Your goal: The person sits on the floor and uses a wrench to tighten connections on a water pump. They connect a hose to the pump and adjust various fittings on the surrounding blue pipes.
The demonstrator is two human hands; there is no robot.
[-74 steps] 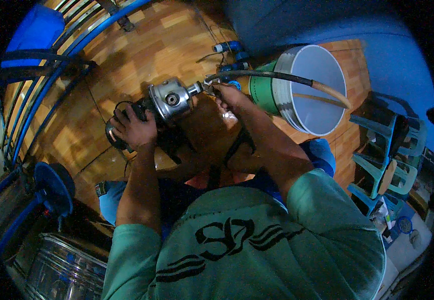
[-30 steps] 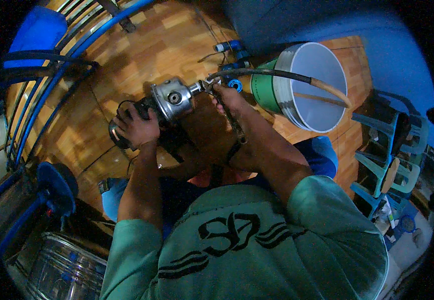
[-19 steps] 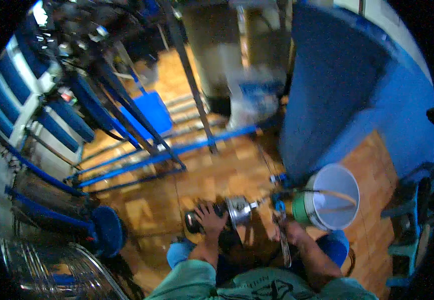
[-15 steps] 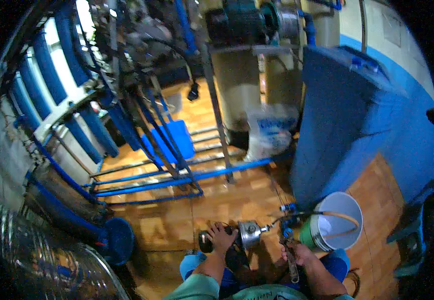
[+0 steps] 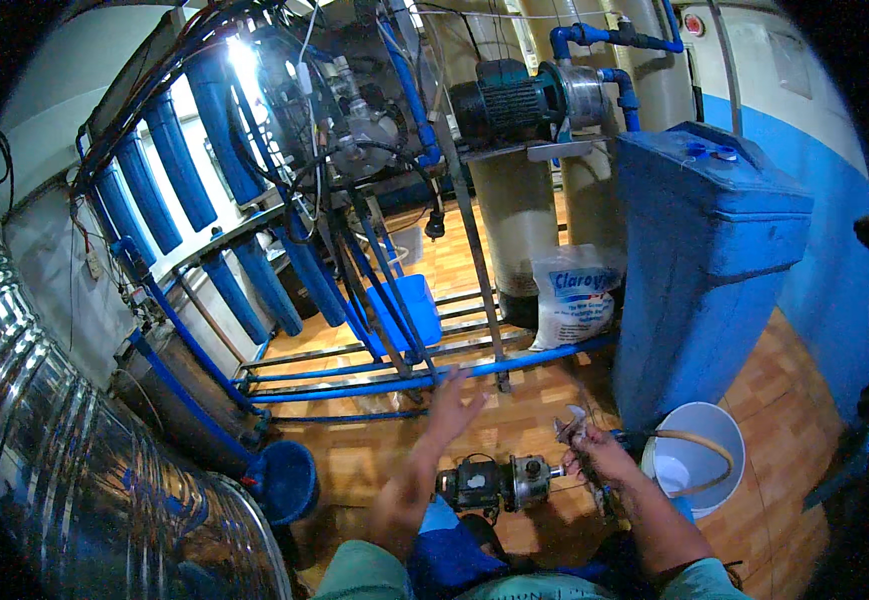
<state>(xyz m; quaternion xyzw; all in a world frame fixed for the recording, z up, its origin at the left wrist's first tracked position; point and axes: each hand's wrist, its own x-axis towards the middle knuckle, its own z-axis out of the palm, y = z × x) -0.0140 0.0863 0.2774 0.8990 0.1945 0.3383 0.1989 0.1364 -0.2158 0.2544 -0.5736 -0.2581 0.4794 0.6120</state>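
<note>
My left hand (image 5: pixel 452 408) is raised above a pump, its fingers apart and holding nothing. The pump lies on the floor below, with a black motor (image 5: pixel 474 487) and a steel housing (image 5: pixel 530 482). My right hand (image 5: pixel 602 460) grips a metal wrench (image 5: pixel 574 425) just right of the housing; some of the tool is hidden by my fingers. Beside that hand, a white bucket (image 5: pixel 694 414) has a tan hose (image 5: pixel 719 450) curved over it.
A pipe rack (image 5: pixel 429 382) runs across in front, with blue filter housings (image 5: pixel 179 165), a mounted pump (image 5: pixel 494 105) and a white sack (image 5: pixel 569 300). A blue tank (image 5: pixel 694 260) stands right, a steel tank (image 5: pixel 74 460) left, with a blue basin (image 5: pixel 284 480) beside it.
My left hand has let go of the pump and risen forward. My right hand still grips the wrench. The view has tilted up toward the rack.
</note>
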